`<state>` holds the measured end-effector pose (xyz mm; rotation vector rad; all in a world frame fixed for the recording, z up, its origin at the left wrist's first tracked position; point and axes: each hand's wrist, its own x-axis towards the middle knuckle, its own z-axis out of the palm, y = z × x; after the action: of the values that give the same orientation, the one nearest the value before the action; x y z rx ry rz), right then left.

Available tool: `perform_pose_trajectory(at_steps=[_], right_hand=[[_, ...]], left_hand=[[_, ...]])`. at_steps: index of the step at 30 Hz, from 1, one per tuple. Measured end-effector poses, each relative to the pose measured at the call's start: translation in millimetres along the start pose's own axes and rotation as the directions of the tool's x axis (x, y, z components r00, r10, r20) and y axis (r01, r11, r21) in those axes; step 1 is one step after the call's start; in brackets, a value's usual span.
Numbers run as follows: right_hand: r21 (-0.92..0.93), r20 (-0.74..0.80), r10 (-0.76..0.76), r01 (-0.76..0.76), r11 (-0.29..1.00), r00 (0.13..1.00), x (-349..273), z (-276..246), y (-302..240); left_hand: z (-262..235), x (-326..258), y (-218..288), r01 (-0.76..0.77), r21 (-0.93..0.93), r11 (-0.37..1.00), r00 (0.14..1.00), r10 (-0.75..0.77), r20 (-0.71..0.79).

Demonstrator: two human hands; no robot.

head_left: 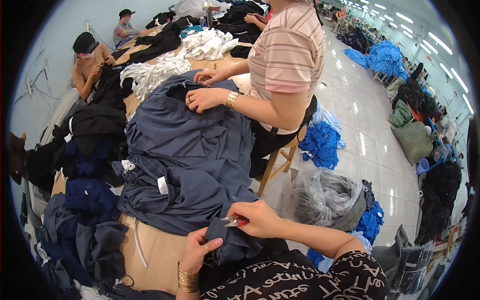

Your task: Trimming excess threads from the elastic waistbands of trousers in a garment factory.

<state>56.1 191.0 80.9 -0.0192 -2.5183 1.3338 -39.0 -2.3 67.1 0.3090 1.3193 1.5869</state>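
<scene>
In my right hand (261, 219) is a pair of thread snips (233, 221) with red handles. Their pointed metal blades face left, over the cloth. My left hand (197, 251) pinches the edge of a slate-blue garment (225, 237) between thumb and fingers, just below the blades. Cloth of the same colour spreads over the table in front of me, with a gathered waistband and a white label (162, 185) on it. Whether this is one piece with the part I hold, I cannot tell.
A co-worker (287, 65) in a striped shirt handles a slate-blue garment (175, 127) beyond mine. Dark garments (82, 220) pile up at left, on the wooden table (150, 255). White cloth (207, 45) lies farther back. A plastic-lined sack (330, 197) stands at right.
</scene>
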Motion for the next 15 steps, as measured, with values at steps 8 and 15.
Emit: perform_pose_trajectory(at_steps=[8,15], right_hand=[[0.116,-0.064,0.053,-0.046,0.992,0.997,16,-3,-10],[0.335,0.028,0.360,-0.348,0.876,0.933,23,-19,-11]], left_hand=[[4,-3,15,-0.040,-0.161,0.986,0.999,0.036,-0.027],[6,8,26,0.081,-0.307,0.948,0.995,-0.057,0.086]])
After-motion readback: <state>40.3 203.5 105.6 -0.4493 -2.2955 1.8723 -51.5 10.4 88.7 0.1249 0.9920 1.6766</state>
